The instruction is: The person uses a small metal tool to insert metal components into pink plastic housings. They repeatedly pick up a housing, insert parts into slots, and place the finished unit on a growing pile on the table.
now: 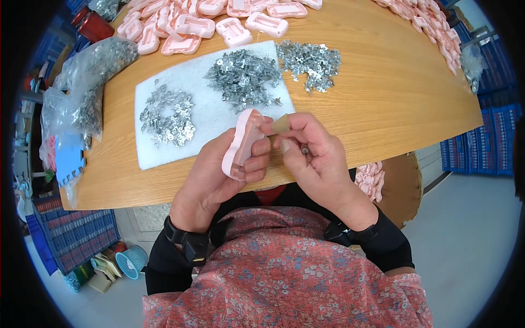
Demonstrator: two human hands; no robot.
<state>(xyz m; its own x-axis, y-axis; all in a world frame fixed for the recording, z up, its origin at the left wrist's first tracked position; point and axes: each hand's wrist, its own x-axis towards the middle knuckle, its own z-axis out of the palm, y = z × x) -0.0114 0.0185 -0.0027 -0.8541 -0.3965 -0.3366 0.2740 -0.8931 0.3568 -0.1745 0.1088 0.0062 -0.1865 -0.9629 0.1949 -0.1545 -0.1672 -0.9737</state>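
Observation:
My left hand (212, 174) is wrapped round a pink plastic casing (237, 143), held on edge with its hollow side facing my right hand. Close beside it, my right hand (322, 158) is curled, with small metal pieces (305, 149) showing between its fingers. A tan wrap (280, 124) sits at the tip of its index finger, near the casing's rim. Beyond both hands a white foam mat (202, 71) carries a heap of small silver clips (169, 117) and a denser heap of metal parts (243, 76). Exactly what the right fingertips pinch is partly hidden.
Another heap of metal parts (314, 63) lies right of the mat on the wooden table (394, 104). Pink casings (235, 31) pile up at the back. Clear bags of metal parts (93, 76) stand at left. A cardboard box (402, 188) holding pink pieces sits below the table's front edge.

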